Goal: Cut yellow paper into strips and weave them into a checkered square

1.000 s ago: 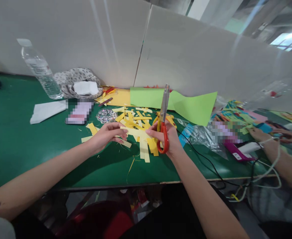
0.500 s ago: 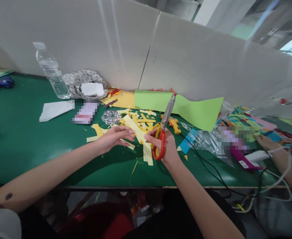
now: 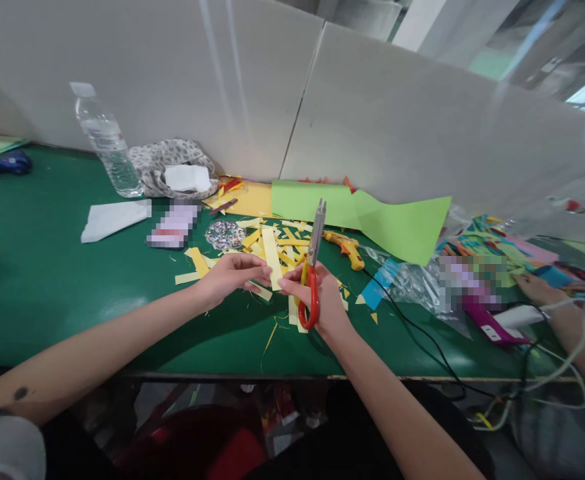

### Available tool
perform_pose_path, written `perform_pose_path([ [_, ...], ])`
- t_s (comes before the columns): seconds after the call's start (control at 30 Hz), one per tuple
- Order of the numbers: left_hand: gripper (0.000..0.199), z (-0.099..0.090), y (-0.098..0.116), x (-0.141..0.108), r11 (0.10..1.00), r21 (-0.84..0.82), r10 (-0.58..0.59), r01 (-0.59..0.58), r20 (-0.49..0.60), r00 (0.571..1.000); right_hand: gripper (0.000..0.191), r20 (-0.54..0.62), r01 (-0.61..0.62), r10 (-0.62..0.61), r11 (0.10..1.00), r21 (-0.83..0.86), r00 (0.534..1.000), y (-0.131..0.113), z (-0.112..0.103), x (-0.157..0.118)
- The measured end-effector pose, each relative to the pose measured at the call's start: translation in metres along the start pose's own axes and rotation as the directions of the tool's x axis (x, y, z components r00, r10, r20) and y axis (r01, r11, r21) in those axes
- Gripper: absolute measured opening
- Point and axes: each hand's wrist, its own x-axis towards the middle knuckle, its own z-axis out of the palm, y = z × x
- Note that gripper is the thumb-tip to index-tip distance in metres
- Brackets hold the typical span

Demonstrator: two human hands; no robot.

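Observation:
A pale yellow paper strip (image 3: 271, 252) stands nearly upright between my hands. At its lower left edge, the thumb and fingertips of my left hand (image 3: 230, 277) pinch it. My right hand (image 3: 328, 300) touches the strip's lower right end with its thumb and also holds a pair of scissors (image 3: 316, 240). The scissors have red and yellow handles, and their closed blades point up and away from me. Beneath and behind the strip lies a loose pile of cut yellow paper strips (image 3: 292, 252) on the green table (image 3: 172, 340).
A yellow glue gun (image 3: 348, 250) with a black cord lies right of the pile. Behind it are green paper sheets (image 3: 397, 223). A water bottle (image 3: 107, 150), phone (image 3: 175, 223) and bead packet (image 3: 225, 235) are at left. Another person's hand (image 3: 535, 288) works at right.
The paper strip has turned more upright, and my left fingertips now pinch it. My right hand with the scissors has shifted slightly left, the blades lower.

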Motion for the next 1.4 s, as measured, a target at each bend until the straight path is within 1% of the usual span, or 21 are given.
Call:
perform_pose_path([
  [0.13,0.016,-0.001,-0.002,0.001,1.000,0.018,0.011,-0.011,0.015,1.000,0.048,0.018,-0.003,0.003,1.000,0.001,1.000,0.000,0.001,0.000],
  [0.2,0.017,-0.002,-0.003,0.002,1.000,0.017,0.016,-0.016,0.028,0.999,0.048,0.006,0.004,-0.004,1.000,0.002,1.000,0.000,0.001,0.000],
  [0.3,0.019,-0.001,-0.003,0.001,1.000,0.016,-0.003,0.003,0.045,0.999,0.047,-0.018,0.016,-0.016,1.000,0.004,1.000,0.000,0.002,-0.001],
  [0.43,0.021,0.003,-0.003,-0.002,0.998,0.053,-0.027,0.022,0.095,0.995,0.047,-0.020,0.036,-0.036,0.999,-0.010,0.999,0.001,0.003,-0.001],
  [0.53,0.020,0.002,-0.005,-0.001,0.999,0.045,0.014,-0.016,0.065,0.998,0.046,-0.018,0.048,-0.049,0.997,-0.055,0.999,0.003,0.001,0.001],
  [0.6,0.020,0.001,-0.006,0.001,0.999,-0.002,0.050,-0.050,0.014,0.999,0.044,-0.015,0.074,-0.077,0.986,-0.153,0.997,0.003,-0.003,0.003],
  [0.67,0.020,-0.001,-0.006,0.002,0.995,-0.059,0.078,-0.080,-0.038,0.996,0.044,-0.016,0.099,-0.111,0.938,-0.332,0.994,0.002,-0.007,0.004],
  [0.7,0.020,-0.002,-0.005,0.003,0.991,-0.086,0.092,-0.098,-0.068,0.993,0.047,-0.022,0.098,-0.120,0.893,-0.439,0.993,0.002,-0.009,0.004],
  [0.77,0.022,-0.003,-0.003,0.003,0.982,-0.131,0.117,-0.134,-0.126,0.985,0.055,-0.031,0.078,-0.126,0.769,-0.635,0.992,0.000,-0.012,0.003],
  [0.8,0.022,-0.004,-0.001,0.003,0.978,-0.144,0.129,-0.151,-0.151,0.980,0.060,-0.028,0.073,-0.131,0.704,-0.706,0.991,0.000,-0.012,0.002],
  [0.87,0.021,-0.004,0.001,0.002,0.970,-0.154,0.157,-0.188,-0.191,0.969,0.065,0.013,0.097,-0.143,0.602,-0.792,0.990,-0.001,-0.011,-0.001],
  [0.97,0.021,-0.003,0.003,0.001,0.957,-0.154,0.205,-0.245,-0.236,0.950,0.067,0.081,0.146,-0.147,0.512,-0.847,0.986,-0.001,-0.006,-0.004],
  [1.03,0.021,-0.002,0.004,0.001,0.949,-0.163,0.225,-0.270,-0.251,0.942,0.069,0.101,0.157,-0.142,0.474,-0.867,0.985,-0.001,-0.003,-0.005],
  [1.1,0.020,-0.001,0.003,0.001,0.947,-0.170,0.226,-0.272,-0.247,0.942,0.071,0.107,0.155,-0.130,0.454,-0.877,0.986,-0.002,-0.002,-0.006],
  [1.23,0.019,-0.001,0.001,0.002,0.948,-0.175,0.223,-0.266,-0.233,0.947,0.074,0.102,0.147,-0.124,0.448,-0.882,0.987,-0.003,-0.003,-0.006],
  [1.4,0.018,-0.003,-0.001,0.003,0.953,-0.160,0.223,-0.257,-0.205,0.953,0.071,0.103,0.156,-0.143,0.444,-0.883,0.984,-0.003,-0.003,-0.006],
])
